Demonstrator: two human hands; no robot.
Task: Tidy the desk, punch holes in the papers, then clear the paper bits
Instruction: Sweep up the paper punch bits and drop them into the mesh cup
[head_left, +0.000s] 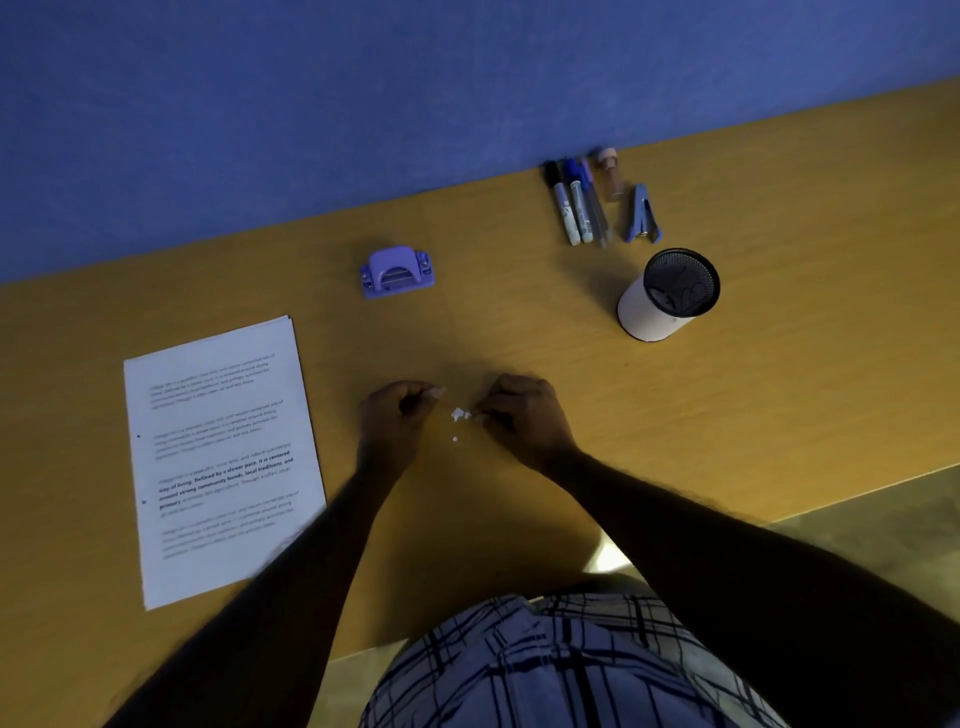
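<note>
A small pile of white paper bits (460, 414) lies on the wooden desk (727, 415), with one loose bit (455, 439) just below it. My right hand (524, 415) sits right of the pile, fingers curled, fingertips pinching at its edge. My left hand (397, 415) rests left of the pile with fingers curled and thumb against forefinger; nothing shows between them. The purple hole punch (397, 272) stands further back. A stack of printed papers (218, 457) lies at the left, and my left forearm covers its near right corner.
Several markers and pens (576, 205), a small bottle (609, 174) and a blue stapler (643, 215) lie in a row by the blue wall. A mesh pen holder (667, 296) lies tipped on its side right of centre. The desk's front edge runs close to my body.
</note>
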